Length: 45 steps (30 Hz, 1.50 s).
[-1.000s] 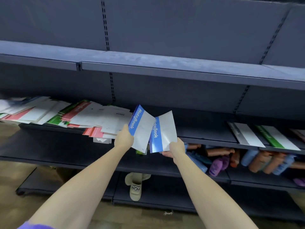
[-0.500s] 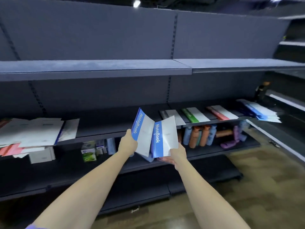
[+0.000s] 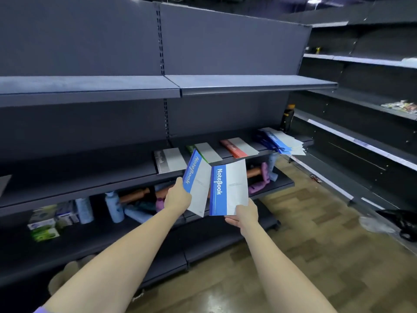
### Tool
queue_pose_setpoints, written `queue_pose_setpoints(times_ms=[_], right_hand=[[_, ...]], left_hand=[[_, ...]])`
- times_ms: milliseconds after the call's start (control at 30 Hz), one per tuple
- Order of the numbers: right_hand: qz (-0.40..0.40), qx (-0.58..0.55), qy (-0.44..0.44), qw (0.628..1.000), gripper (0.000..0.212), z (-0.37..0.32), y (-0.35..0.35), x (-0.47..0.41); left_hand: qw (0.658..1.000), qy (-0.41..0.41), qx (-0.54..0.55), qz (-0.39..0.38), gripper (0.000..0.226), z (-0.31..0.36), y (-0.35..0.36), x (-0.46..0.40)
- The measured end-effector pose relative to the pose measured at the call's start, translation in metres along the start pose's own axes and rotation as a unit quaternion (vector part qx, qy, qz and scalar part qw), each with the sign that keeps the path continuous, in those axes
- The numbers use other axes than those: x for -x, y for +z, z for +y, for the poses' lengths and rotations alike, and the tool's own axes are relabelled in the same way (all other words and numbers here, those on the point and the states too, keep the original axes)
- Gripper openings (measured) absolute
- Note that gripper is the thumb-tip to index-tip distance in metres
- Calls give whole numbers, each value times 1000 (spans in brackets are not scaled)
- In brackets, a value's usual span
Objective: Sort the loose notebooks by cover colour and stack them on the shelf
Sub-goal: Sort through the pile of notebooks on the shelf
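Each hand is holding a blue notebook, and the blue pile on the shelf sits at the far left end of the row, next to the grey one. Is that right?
Not quite. The left hand and right hand do each hold a blue notebook, but the head view shows the blue pile at the far right end of the row, beside the red notebook, not the grey one.

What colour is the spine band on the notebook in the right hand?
Blue, with white lettering, on the notebook; head view.

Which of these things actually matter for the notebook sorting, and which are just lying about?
Job: blue notebook in left hand; blue notebook in right hand; grey, green, red and blue stacks.

Lying about: bottles, boxes.
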State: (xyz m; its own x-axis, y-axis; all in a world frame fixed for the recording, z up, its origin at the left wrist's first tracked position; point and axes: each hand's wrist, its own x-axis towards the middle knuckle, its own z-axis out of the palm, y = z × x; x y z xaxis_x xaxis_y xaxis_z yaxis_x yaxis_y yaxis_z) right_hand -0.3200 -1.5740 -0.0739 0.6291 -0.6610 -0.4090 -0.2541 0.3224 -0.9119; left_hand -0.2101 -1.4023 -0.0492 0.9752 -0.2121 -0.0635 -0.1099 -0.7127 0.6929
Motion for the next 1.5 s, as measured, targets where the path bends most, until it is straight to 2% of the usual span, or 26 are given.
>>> queue_pose_setpoints(times_ms=[200, 400, 533, 600, 700, 933, 1100, 1167, 1300, 1433, 1500], right_hand=[[6, 3, -3, 1000, 19, -26, -21, -64], [40, 36, -3, 999, 20, -83, -63, -154], [60, 66, -21, 996, 36, -130, -97, -217], [72, 81, -45, 993, 37, -148, -112, -241], [96, 73, -45, 992, 37, -169, -135, -275], [108, 66, -56, 990, 61, -204, -174, -363], [74, 153, -82, 982, 39, -239, -192, -419], [50, 234, -111, 965, 33, -248, -200, -438], [32, 411, -178, 894, 39, -265, -207, -477], [9, 507, -198, 839, 44, -268, -213, -498], [-8, 526, -202, 826, 48, -265, -217, -508]], left_hand=[[998, 38, -49, -4, 17, 54, 33, -53], [997, 57, -38, 18, 16, 130, 81, -134], [997, 62, -39, 24, 11, 185, 113, -179], [997, 61, -49, 27, 12, 209, 129, -198], [996, 60, -57, 29, 17, 244, 153, -222], [996, 45, -65, 46, 12, 297, 204, -263], [996, 18, -52, 68, 8, 319, 232, -281], [996, 3, -43, 83, 5, 328, 240, -283], [992, -27, -28, 120, 6, 347, 249, -286], [987, -56, -4, 152, 8, 359, 264, -280], [984, -61, 7, 165, 10, 366, 271, -274]])
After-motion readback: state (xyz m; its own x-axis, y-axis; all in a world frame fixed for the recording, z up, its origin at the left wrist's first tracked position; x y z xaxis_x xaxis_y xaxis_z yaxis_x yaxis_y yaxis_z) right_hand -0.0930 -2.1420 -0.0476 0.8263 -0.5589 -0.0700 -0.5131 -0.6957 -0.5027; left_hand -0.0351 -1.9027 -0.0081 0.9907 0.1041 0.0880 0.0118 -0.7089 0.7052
